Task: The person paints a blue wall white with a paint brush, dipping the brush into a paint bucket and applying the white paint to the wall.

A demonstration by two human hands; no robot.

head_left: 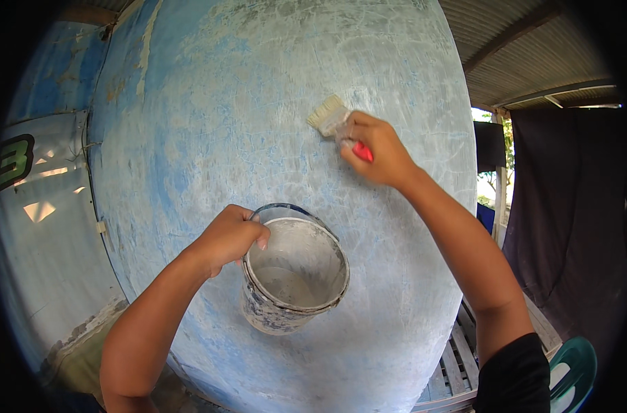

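My right hand (370,148) is closed round the red handle of a paintbrush (327,115). Its wide pale bristles point up and left, at the face of a blue wall (210,124) streaked with thin whitish paint; whether they touch it I cannot tell. Lower and to the left, my left hand (232,237) grips the rim of a paint-smeared bucket (296,265), fingers outside and thumb over the edge. The bucket tilts so its inside shows, with a little pale grey liquid at the bottom. Its dark handle rests up against the rim's far side.
A pale panel (52,241) with a green and black mark stands at the left. On the right hangs a dark cloth (571,206). Below it are a slatted wooden bench (458,358) and a green plastic chair (575,375). Corrugated roofing (526,48) spans the upper right.
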